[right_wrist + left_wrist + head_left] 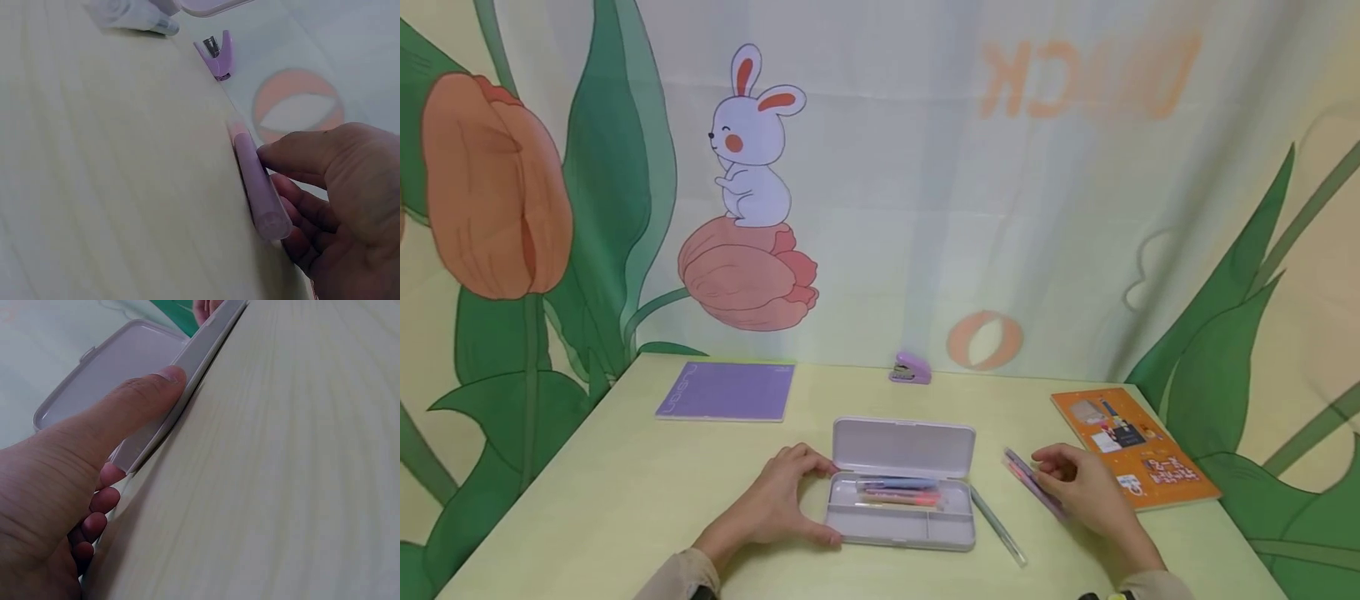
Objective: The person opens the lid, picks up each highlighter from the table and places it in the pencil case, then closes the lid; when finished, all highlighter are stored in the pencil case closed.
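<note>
In the head view a grey pencil case (880, 529) lies with its lid (904, 447) raised. Several pens (898, 492) rest in its back compartment. My left hand (778, 496) grips the case's left end, its thumb (140, 394) against the front wall and its fingers round the back corner. To the right, my right hand (1086, 487) is beside a purple pen (1041, 492) on the table. In the right wrist view the thumb and fingertips are right at that pen's side, not wrapped round it. A green pen (997, 525) lies between the case and this hand.
At the back left lies a purple notebook (730, 392). A small purple stapler (911, 368) stands at the back middle. On the right is an orange book (1138, 446), just beyond my right hand. A printed curtain (887, 250) hangs behind the table.
</note>
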Motion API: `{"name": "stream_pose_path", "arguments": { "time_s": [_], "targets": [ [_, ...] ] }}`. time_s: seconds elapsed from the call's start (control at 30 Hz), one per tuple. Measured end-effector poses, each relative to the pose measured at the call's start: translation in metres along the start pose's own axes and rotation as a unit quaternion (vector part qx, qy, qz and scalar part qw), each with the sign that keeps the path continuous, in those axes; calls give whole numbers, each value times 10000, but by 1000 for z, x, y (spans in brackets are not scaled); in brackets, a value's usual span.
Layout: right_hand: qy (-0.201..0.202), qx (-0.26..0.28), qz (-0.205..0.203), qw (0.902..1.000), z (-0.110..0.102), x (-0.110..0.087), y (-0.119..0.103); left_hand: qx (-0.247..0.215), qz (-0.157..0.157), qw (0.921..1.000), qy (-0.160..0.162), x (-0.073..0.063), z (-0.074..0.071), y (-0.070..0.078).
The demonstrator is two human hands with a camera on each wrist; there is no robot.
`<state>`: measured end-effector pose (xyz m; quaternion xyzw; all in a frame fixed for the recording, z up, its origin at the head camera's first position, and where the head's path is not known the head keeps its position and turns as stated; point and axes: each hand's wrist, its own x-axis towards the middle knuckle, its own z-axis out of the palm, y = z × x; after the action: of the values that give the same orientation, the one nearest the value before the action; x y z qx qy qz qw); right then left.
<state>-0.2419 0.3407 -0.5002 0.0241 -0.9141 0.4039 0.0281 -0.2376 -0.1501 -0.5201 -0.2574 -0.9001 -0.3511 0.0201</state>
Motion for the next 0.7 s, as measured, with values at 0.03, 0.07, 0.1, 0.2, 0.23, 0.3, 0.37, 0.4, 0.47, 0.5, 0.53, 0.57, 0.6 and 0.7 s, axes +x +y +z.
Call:
{"name": "stream_pose_path", "arguments": {
  "time_s": [0.03, 0.07, 0.1, 0.2, 0.23, 0.3, 0.37, 0.4, 0.47, 0.5, 0.53, 0.57, 0.6, 0.7],
  "targets": [
    [-2, -45, 43, 10000, 1, 0, 1, 5, 12, 10000, -2, 0, 0, 0],
    [4, -122, 38, 9999, 1, 0, 1, -6, 14, 10000, -16, 1, 0, 0],
    [24, -215, 39, 9998, 1, -1, 1, -14, 4, 10000, -27, 1, 0, 0],
    [62, -487, -46, 9988, 1, -2, 1, -15, 4, 10000, -49, 2, 0, 0],
    [79, -569, -70, 9983, 1, -3, 1, -21, 2, 10000, -52, 2, -1, 0],
    [113, -712, -107, 9973, 1, -3, 1, -31, -3, 10000, -56, 3, -1, 0],
    [152, -749, -73, 9970, 1, -3, 1, -31, 17, 10000, -54, 3, -1, 0],
    [173, -726, -45, 9972, 1, -3, 1, -37, 13, 10000, -58, 3, -1, 0],
    [238, -590, -8, 9980, 1, -3, 1, -17, 21, 10000, -56, 3, 0, -1],
    [279, -508, -4, 9983, 1, -3, 1, -7, 26, 10000, -55, 3, 0, -1],
    [326, -433, 0, 9985, 1, -3, 1, 2, 28, 10000, -53, 3, 0, -1],
    [375, -368, -17, 9986, 1, -3, 1, 8, 27, 10000, -50, 2, 0, -1],
    [438, -308, -46, 9986, 0, -2, 0, 21, 28, 10000, -44, 2, 0, -1],
    [702, -179, -279, 9970, -3, 0, -6, 15, 1, 10000, -47, 2, 0, -1]
  ]
}}
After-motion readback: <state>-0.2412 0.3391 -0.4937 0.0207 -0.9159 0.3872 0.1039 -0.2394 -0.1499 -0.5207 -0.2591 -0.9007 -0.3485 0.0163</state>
